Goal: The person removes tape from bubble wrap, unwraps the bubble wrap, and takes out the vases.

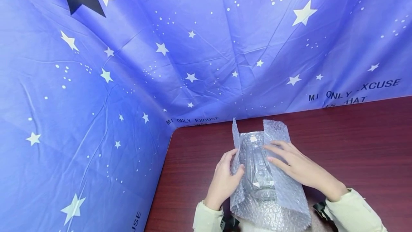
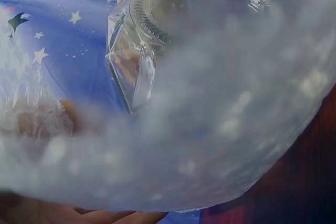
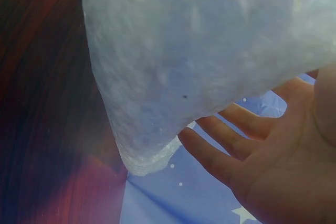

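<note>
A clear glass vessel with faceted sides lies lengthwise on a sheet of bubble wrap, its round end with a ridged ring facing me. The wrap rises along both sides of the glass. My left hand grips the left flap, thumb on the inner side and fingers around the outside. On the right flap rest the spread, fairly straight fingers of my right hand. In the right wrist view these fingers reach the edge of the wrap with the palm exposed. Wrap blurs out much of the left wrist view.
The dark red wooden table extends to both sides. A blue star-printed cloth stands along its back and left edges. Black straps circle both wrists over pale sleeves.
</note>
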Demonstrator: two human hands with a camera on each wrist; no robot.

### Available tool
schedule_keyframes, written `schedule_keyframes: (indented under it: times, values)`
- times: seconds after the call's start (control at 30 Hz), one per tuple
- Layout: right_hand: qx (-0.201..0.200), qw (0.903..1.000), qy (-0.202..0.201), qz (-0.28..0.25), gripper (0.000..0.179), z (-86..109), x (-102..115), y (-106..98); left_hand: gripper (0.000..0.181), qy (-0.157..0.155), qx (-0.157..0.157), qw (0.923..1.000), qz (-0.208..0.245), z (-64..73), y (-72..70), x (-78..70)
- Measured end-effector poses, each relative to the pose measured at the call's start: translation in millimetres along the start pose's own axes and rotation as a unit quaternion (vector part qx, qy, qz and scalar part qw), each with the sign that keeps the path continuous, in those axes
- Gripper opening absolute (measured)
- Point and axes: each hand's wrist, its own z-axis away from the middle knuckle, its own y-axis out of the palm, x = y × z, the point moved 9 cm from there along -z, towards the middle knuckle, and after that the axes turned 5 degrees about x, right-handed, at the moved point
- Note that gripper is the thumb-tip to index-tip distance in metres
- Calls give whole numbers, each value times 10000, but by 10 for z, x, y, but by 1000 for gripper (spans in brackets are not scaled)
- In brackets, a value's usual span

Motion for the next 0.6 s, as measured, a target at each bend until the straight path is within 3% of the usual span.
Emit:
schedule_keyframes:
  times: [0.6]
  values:
    - [207,9996,164,66,48,51,-98,-86,48,-41,-66,9999,65,-8,-75,95]
